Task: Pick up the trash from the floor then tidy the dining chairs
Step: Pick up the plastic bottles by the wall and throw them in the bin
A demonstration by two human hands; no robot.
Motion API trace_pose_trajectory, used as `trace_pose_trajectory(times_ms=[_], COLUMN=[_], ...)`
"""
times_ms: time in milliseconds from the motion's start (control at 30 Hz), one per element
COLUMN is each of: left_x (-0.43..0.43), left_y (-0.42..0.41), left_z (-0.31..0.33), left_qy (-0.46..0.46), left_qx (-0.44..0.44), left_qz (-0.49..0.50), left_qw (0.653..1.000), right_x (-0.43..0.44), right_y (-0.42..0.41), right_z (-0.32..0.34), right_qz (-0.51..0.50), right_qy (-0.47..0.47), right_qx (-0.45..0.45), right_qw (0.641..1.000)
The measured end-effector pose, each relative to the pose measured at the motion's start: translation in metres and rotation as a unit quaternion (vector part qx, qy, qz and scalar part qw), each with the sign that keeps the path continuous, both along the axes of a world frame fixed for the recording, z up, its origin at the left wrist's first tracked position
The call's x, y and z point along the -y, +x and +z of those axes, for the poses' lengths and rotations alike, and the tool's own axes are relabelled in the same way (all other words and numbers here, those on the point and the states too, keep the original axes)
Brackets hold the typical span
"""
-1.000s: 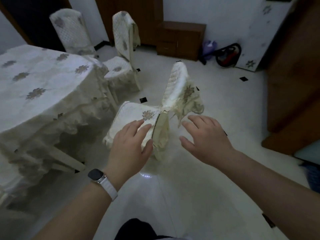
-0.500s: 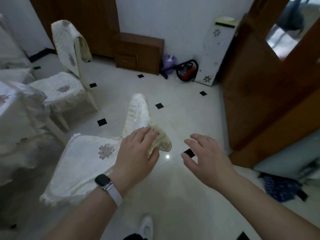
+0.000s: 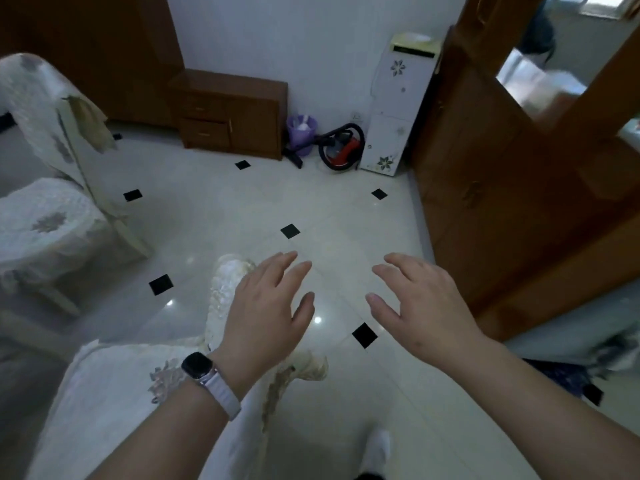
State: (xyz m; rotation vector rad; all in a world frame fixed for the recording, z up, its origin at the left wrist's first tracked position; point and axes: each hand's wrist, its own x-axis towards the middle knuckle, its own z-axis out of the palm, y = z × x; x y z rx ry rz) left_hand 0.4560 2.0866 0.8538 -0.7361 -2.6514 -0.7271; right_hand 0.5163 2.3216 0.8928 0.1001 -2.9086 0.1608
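Observation:
A dining chair (image 3: 114,386) in a cream quilted cover stands right below me, its backrest top at centre. My left hand (image 3: 270,313), with a watch on the wrist, hovers over that backrest with fingers spread and holds nothing; whether it touches the cover I cannot tell. My right hand (image 3: 422,306) floats open above the tiled floor, to the right of the chair. A second covered dining chair (image 3: 48,216) stands at the left, its back toward the room. No trash shows on the floor near my hands.
A purple waste bin (image 3: 302,133) and a red vacuum cleaner (image 3: 341,148) sit by the far wall, between a low wooden cabinet (image 3: 235,112) and a white floral appliance (image 3: 398,102). Wooden furniture (image 3: 502,188) lines the right side. Dark cloth (image 3: 568,375) lies at lower right.
My view has swung right and closer, so the table has left the frame. My left hand has lifted its fingers off the backrest cover and spread them. My right hand stays open.

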Motion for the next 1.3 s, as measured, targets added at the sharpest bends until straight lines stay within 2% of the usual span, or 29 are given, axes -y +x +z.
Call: trace_pose_trajectory(times_ms=[133,267,433,600,933,1100,1300], left_x=[-0.04,-0.086,-0.143,-0.167,-0.113,-0.069,-0.003], left_y=[-0.055,-0.109,-0.174,-0.233,-0.357,-0.455,-0.571], left_z=[-0.007,-0.008,0.015,0.035,0.024,0.011,0.026], left_qy=[-0.018,-0.051,-0.062,-0.057,-0.069,-0.055,-0.061], left_qx=[-0.004,-0.001,-0.026,-0.046,-0.043,-0.03,-0.036], left_qz=[0.001,0.007,0.03,0.071,0.139,0.159,0.179], left_qw=[1.0,0.999,0.997,0.995,0.987,0.985,0.981], right_x=[-0.042,-0.088,-0.136,-0.163,-0.124,-0.088,-0.023], right_y=[-0.054,-0.115,-0.194,-0.277,-0.437,-0.537,-0.653], right_z=[-0.013,-0.022,0.002,0.024,0.011,0.005,0.018], right_qz=[-0.007,0.002,0.031,0.079,0.145,0.151,0.172], right_qy=[-0.011,-0.05,-0.093,-0.091,-0.075,-0.02,0.017], right_qx=[-0.006,0.03,0.044,0.035,0.012,0.008,-0.008], right_qw=[1.0,0.998,0.994,0.992,0.986,0.988,0.985])
